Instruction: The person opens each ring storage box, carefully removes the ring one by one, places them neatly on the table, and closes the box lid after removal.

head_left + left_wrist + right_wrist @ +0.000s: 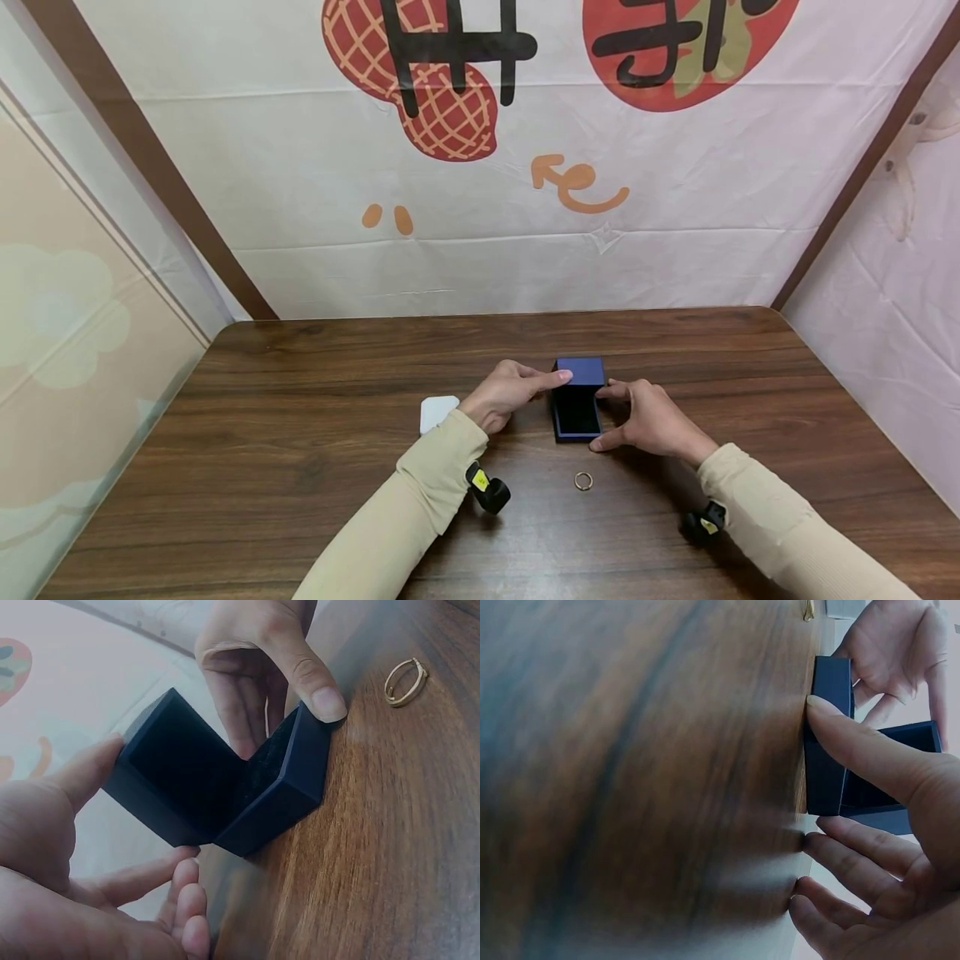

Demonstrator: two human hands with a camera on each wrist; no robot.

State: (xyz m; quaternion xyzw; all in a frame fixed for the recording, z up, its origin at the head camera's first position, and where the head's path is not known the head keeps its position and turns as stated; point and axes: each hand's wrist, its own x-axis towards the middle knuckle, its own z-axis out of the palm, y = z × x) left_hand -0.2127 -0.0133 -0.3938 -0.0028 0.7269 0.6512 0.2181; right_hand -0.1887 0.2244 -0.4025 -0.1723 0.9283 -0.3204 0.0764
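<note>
A dark blue jewelry box (587, 367) stands on the wooden table with its lid raised and its black inside showing. My left hand (504, 397) holds the lid, thumb on its upper edge and a fingertip down by the hinge in the left wrist view. From the other side, my right hand (654, 418) grips the lower half. Its thumb (840, 735) presses the front wall, and the other fingers reach round toward the back. A gold ring (583, 489) lies on the table in front of the box, apart from both hands.
A small white square item (437, 412) lies left of the box, partly behind my left wrist. The brown wooden table (315, 475) ends at a printed white cloth wall (315, 275) at the back, with more cloth on both sides.
</note>
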